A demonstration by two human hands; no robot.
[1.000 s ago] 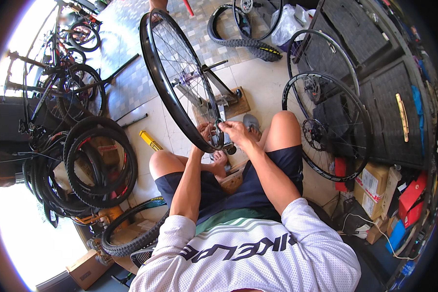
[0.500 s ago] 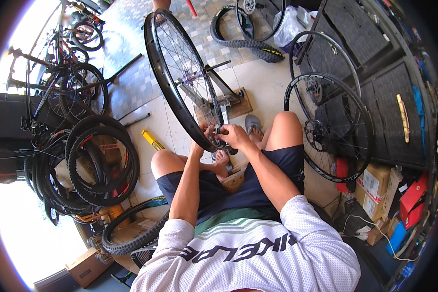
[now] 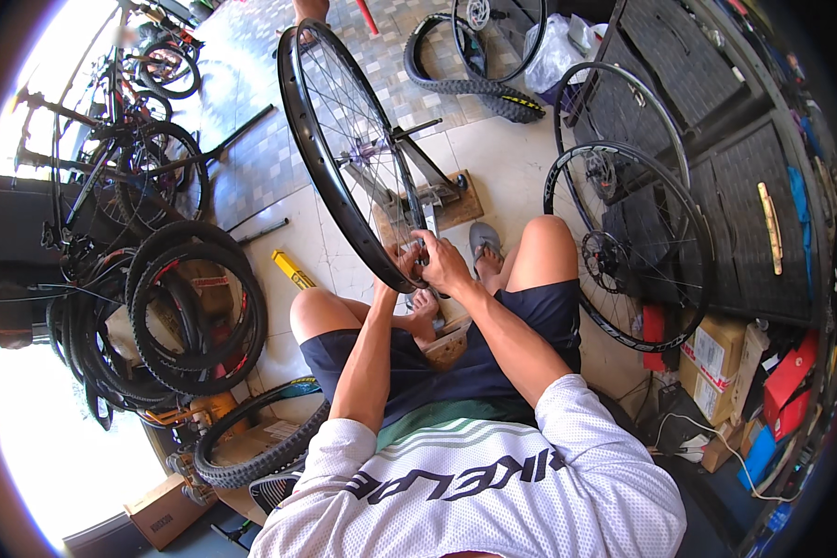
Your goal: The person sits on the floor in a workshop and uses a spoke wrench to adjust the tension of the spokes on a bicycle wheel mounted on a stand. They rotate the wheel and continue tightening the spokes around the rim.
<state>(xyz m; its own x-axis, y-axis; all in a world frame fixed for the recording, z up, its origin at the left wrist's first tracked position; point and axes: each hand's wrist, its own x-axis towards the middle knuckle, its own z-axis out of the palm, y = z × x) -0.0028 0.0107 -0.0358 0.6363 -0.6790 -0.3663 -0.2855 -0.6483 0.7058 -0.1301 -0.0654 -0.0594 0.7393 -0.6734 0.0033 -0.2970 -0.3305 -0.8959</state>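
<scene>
A black bicycle wheel (image 3: 321,172) without a tyre stands upright in a metal truing stand (image 3: 417,167) on a wooden base (image 3: 465,203). Both my hands are at the wheel's near end, by the rim and spokes. My left hand (image 3: 400,264) is bent in among the spokes, partly covered by the rim; its fingertips are closed around something too small to name. On the rim's right side, my right hand (image 3: 445,265) has its fingers curled in at the spokes, the index finger pointing up along the stand. Whatever its fingertips pinch is hidden.
Several loose tyres (image 3: 139,316) are piled at the left, with bicycles (image 3: 158,167) behind them. Two wheels (image 3: 553,186) lean against a dark cabinet (image 3: 735,205) at the right. A yellow object (image 3: 293,269) lies on the floor. Cardboard boxes (image 3: 711,367) stand lower right.
My right hand has shifted slightly left and its index finger is now raised along the stand. My left hand has shifted slightly at the rim. The wheel looks about the same.
</scene>
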